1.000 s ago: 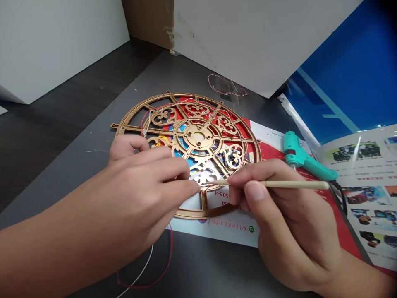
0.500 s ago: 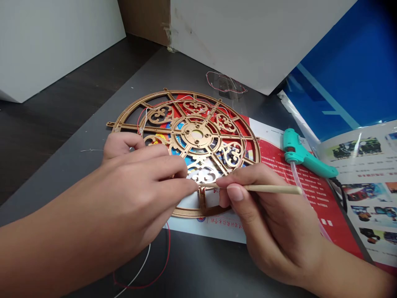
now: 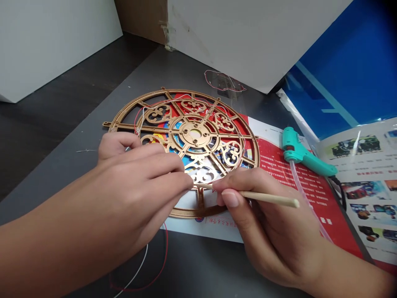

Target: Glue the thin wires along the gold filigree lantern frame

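Observation:
A round wooden wheel point(image 3: 204, 134) with spokes and scrollwork panels lies flat before me. Thin red and white wires point(image 3: 145, 114) run along its inner ring. My right hand point(image 3: 263, 219) pinches a slim wooden stick point(image 3: 269, 198) between thumb and fingers, its tip at the near part of the inner ring. My left hand point(image 3: 139, 182) rests over the wheel's near left side, fingers curled and closed, index fingertip by the stick's tip. What those fingers grip is hidden. Loose red and white wire ends point(image 3: 166, 256) trail out below this hand.
Under the wheel is a red and white printed sheet point(image 3: 279, 182). A teal glue gun point(image 3: 305, 155) with a clear glue stick lies to the right, near a picture booklet point(image 3: 359, 174). Another wire loop point(image 3: 217, 87) lies at the back, before a large white box point(image 3: 242, 37).
The stick's outer end has tipped slightly downward and its tip has shifted a little. Both hands stay at the same part of the ring. The whole view has shifted slightly.

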Motion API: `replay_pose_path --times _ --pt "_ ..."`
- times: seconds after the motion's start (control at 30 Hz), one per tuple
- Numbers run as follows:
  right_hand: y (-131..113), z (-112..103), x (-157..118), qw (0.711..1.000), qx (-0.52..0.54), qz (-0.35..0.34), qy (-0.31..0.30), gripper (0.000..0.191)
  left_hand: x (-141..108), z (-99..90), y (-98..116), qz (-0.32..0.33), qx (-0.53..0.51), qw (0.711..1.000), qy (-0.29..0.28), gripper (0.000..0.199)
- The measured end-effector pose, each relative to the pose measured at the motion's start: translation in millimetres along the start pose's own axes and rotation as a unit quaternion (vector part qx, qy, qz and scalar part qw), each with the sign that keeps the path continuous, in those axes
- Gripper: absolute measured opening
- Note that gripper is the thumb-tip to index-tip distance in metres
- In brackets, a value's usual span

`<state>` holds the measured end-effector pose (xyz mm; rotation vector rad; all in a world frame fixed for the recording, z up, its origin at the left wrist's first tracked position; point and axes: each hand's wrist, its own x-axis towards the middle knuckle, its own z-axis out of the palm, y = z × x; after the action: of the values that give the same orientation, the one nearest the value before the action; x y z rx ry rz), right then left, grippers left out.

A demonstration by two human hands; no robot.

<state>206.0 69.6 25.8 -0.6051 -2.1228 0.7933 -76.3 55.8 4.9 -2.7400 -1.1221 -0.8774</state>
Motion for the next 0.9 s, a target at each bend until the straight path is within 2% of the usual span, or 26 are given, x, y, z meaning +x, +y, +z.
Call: replay_pose_path --times 0.13,0.4,0.53,0.6,0.73,0.8,0.9 --pt "0 1 0 1.000 -0.017 -0.004 0.014 0.011 -3 6.0 7 -0.035 0.004 0.999 0.019 0.035" --pt "-1 0 3 0.998 -0.036 -0.039 0.035 0.020 -2 6.9 8 -0.037 -0.007 0.999 0.023 0.039" --pt "2 0 0 0.999 -0.023 -0.027 0.007 0.011 -3 3.6 5 -0.019 -0.005 1.000 0.016 0.031" --pt "2 0 -2 0.999 -0.026 -0.027 0.001 0.012 -1 1.2 2 -0.024 -0.010 1.000 0.016 0.026" --pt "2 0 -3 1.000 -0.022 -0.022 0.000 0.018 2 -1.7 -1 0.007 -0.034 0.999 0.008 0.023" --pt "2 -1 -2 1.000 -0.021 -0.017 -0.004 0.021 -1 0.5 1 -0.010 -0.030 0.999 0.015 0.023" --pt "2 -3 -1 0.999 -0.032 -0.007 -0.017 0.018 -8 8.4 7 -0.048 -0.037 0.998 0.012 0.011"
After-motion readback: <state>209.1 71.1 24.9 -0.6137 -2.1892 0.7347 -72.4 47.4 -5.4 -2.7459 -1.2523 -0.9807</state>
